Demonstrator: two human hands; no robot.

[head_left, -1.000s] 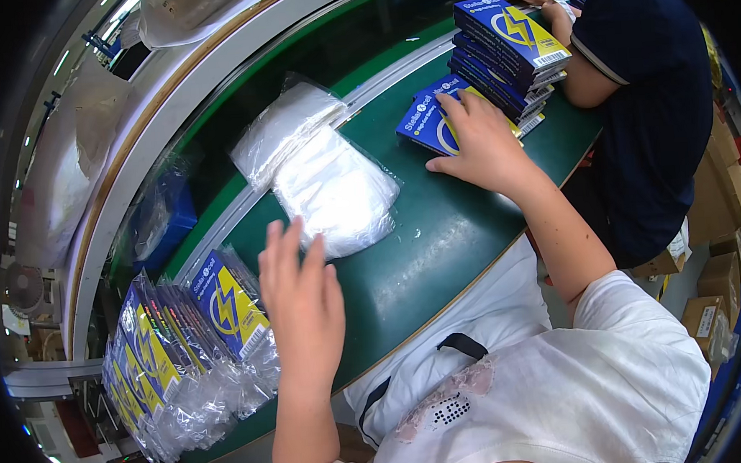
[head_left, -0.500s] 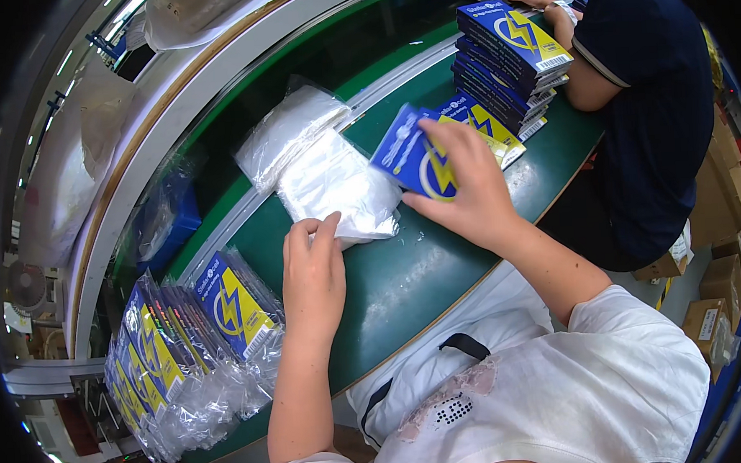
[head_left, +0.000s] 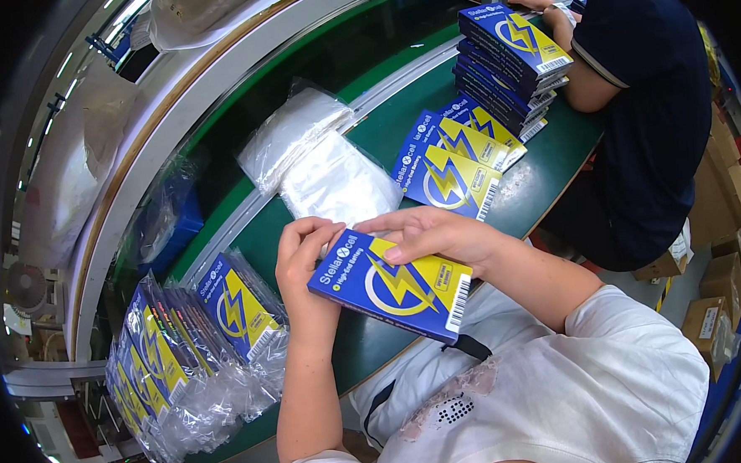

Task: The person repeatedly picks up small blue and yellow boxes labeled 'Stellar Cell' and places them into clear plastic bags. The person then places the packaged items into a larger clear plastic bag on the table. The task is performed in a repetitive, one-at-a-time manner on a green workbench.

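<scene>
My right hand point(head_left: 438, 238) grips a flat blue and yellow battery box point(head_left: 390, 282), thumb on its front face and fingers behind the far edge. The box is tilted above the table's near edge. My left hand point(head_left: 303, 256) is at the box's left corner, its fingers curled together. Its thumb and whatever it pinches are hidden behind the box. Just beyond both hands lies a pile of clear plastic bags point(head_left: 339, 183). Several more boxes point(head_left: 450, 184) lie fanned out to the right of the bags.
A tall stack of boxes point(head_left: 511, 44) stands at the far right, beside a co-worker in a dark shirt point(head_left: 653, 108). Bagged boxes point(head_left: 236, 310) stand in a row at the left on the green table point(head_left: 375, 315). A blue bin point(head_left: 178, 229) sits beyond the metal rail.
My right hand has brought the box toward me and left, from above the fanned boxes to my left hand. My left fingers have curled in more, and the box now covers part of that hand.
</scene>
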